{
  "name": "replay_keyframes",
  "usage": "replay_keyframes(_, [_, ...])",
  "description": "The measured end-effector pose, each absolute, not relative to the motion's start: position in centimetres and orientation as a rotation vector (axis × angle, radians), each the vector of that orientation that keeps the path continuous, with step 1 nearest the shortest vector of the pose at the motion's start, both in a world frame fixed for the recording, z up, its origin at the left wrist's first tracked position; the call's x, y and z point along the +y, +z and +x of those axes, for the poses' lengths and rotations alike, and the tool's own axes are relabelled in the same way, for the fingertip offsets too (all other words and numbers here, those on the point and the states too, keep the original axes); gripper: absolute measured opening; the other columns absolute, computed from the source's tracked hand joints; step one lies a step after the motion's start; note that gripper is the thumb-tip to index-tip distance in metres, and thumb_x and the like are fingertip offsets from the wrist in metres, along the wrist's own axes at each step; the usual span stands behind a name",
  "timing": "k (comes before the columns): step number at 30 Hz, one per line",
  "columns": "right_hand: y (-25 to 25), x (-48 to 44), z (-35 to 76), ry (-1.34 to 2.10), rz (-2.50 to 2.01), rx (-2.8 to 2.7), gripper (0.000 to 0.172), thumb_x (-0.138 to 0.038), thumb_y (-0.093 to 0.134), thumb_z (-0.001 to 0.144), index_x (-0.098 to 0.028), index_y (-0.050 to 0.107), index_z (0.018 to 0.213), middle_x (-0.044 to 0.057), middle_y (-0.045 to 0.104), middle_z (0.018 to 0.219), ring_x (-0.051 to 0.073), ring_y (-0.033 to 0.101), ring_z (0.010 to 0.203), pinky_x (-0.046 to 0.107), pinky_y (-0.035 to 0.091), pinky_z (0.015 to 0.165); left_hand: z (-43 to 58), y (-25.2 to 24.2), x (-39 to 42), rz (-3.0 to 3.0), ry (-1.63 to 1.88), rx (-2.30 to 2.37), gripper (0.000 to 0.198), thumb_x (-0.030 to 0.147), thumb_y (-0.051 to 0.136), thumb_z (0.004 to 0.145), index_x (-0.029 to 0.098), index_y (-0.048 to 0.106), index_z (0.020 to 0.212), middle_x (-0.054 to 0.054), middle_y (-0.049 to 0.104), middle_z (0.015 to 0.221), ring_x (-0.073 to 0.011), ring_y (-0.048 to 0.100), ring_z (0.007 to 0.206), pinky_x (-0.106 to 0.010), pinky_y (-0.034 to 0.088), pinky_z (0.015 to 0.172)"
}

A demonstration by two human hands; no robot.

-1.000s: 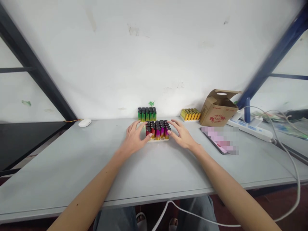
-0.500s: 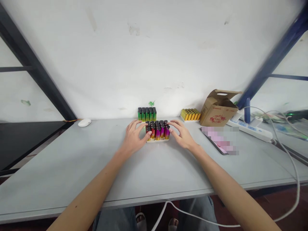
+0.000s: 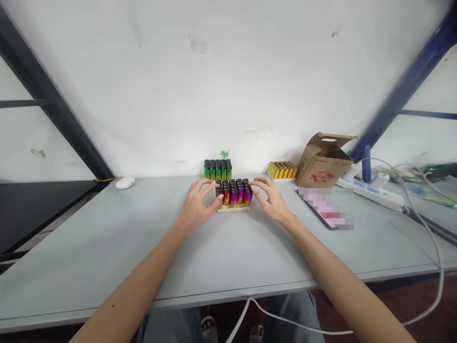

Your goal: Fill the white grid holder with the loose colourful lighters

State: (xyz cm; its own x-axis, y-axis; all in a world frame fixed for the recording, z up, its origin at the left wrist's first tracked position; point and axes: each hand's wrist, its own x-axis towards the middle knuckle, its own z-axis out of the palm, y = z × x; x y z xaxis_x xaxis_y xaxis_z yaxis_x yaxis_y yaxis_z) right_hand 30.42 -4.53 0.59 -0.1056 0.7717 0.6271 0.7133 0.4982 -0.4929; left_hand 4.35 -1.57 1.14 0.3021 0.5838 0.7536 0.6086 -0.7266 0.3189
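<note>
Red, purple and gold lighters (image 3: 233, 196) with black tops stand upright in rows in a white tray (image 3: 234, 208) at the middle of the table. My left hand (image 3: 200, 202) is at the tray's left end, its thumb and fingers spread beside the lighters there. At the right end is my right hand (image 3: 269, 197), also with fingers apart and the tips near the end lighters. Whether the fingertips touch them is hard to tell. Just behind, against the wall, stands a block of green lighters (image 3: 218, 169) with black tops.
Yellow cylinders (image 3: 283, 169) stand in a white tray by the wall, beside an open cardboard box (image 3: 323, 166). Further right are a blurred pink flat object (image 3: 324, 209), a power strip (image 3: 374, 193) and a white cable (image 3: 442, 257). A white case (image 3: 125, 183) lies at the left.
</note>
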Motion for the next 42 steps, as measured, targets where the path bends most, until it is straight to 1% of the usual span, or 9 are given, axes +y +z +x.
replay_keyframes(8, [0.7,-4.4,30.2,0.043,-1.286,-1.736,0.033,-0.040,0.044,0.096,-0.023,0.072,0.100,0.009,0.066,0.106,0.025,0.061,0.105,0.045,0.049,0.094,4.3,0.8,-1.1,-2.413,-1.507,-1.101,0.018,0.030,0.058,0.089,0.022,0.072,0.096,-0.006,0.069,0.104,-0.0233,0.059,0.104,-0.043,0.051,0.092])
replay_keyframes(15, [0.9,-4.6,30.4,0.000,-1.157,-1.778,0.027,-0.036,0.048,0.094,-0.024,0.068,0.108,0.009,0.062,0.113,0.024,0.060,0.107,0.044,0.049,0.096,4.2,1.2,-1.2,-2.456,-1.532,-0.924,0.017,0.029,0.064,0.086,0.022,0.072,0.100,-0.007,0.067,0.109,-0.0223,0.059,0.104,-0.043,0.052,0.092])
replay_keyframes(21, [1.0,-4.7,30.4,-0.022,-1.092,-1.766,0.024,-0.033,0.052,0.092,-0.022,0.073,0.086,0.008,0.066,0.100,0.023,0.063,0.095,0.042,0.050,0.088,4.2,1.2,-1.1,-2.523,-1.520,-0.798,0.014,0.024,0.064,0.085,0.023,0.074,0.095,-0.006,0.070,0.104,-0.0222,0.060,0.105,-0.044,0.051,0.093])
replay_keyframes(28, [1.4,-4.8,30.6,-0.031,-1.180,-1.730,0.030,-0.036,0.049,0.093,-0.023,0.073,0.080,0.007,0.067,0.092,0.024,0.062,0.091,0.043,0.048,0.085,4.1,1.5,-1.1,-2.505,-1.562,-0.913,0.015,0.026,0.058,0.088,0.024,0.072,0.085,-0.004,0.070,0.096,-0.0210,0.061,0.101,-0.044,0.052,0.093])
replay_keyframes(31, [1.5,-4.9,30.5,-0.052,-1.175,-1.745,0.026,-0.036,0.050,0.092,-0.023,0.072,0.084,0.008,0.067,0.096,0.025,0.062,0.095,0.045,0.048,0.089,4.3,1.8,-1.8,-2.533,-1.478,-0.987,0.015,0.030,0.059,0.087,0.024,0.070,0.095,-0.006,0.067,0.108,-0.0235,0.058,0.109,-0.046,0.049,0.097])
replay_keyframes(33, [1.4,-5.0,30.4,-0.060,-1.155,-1.787,0.023,-0.036,0.052,0.091,-0.024,0.070,0.098,0.009,0.065,0.107,0.026,0.059,0.104,0.047,0.046,0.096,4.6,1.8,-2.3,-2.583,-1.371,-1.033,0.029,0.034,0.060,0.086,0.024,0.065,0.113,-0.009,0.060,0.123,-0.0267,0.052,0.119,-0.049,0.046,0.101])
replay_keyframes(36, [1.3,-5.2,30.0,-0.024,-1.136,-1.917,0.037,-0.037,0.054,0.090,-0.025,0.061,0.123,0.011,0.056,0.130,0.028,0.051,0.122,0.050,0.041,0.104,4.9,1.6,-2.6,-2.672,-1.177,-1.047,0.050,0.039,0.060,0.086,0.023,0.053,0.133,-0.013,0.045,0.143,-0.0317,0.039,0.135,-0.054,0.037,0.110])
replay_keyframes(39, [1.3,-5.3,29.7,-0.002,-1.133,-2.042,0.041,-0.041,0.054,0.090,-0.026,0.059,0.128,0.010,0.048,0.141,0.029,0.044,0.130,0.052,0.038,0.107,5.0,1.2,-2.7,-2.716,-1.067,-1.031,0.051,0.042,0.060,0.086,0.024,0.053,0.134,-0.012,0.037,0.150,-0.0337,0.028,0.142,-0.057,0.031,0.113])
replay_keyframes(42, [1.4,-5.3,29.5,-0.006,-1.117,-2.067,0.036,-0.041,0.054,0.091,-0.026,0.063,0.122,0.009,0.050,0.140,0.029,0.044,0.129,0.053,0.037,0.108,5.0,1.1,-2.6,-2.727,-1.089,-1.027,0.046,0.040,0.059,0.087,0.024,0.056,0.130,-0.012,0.038,0.150,-0.0330,0.028,0.143,-0.057,0.031,0.114])
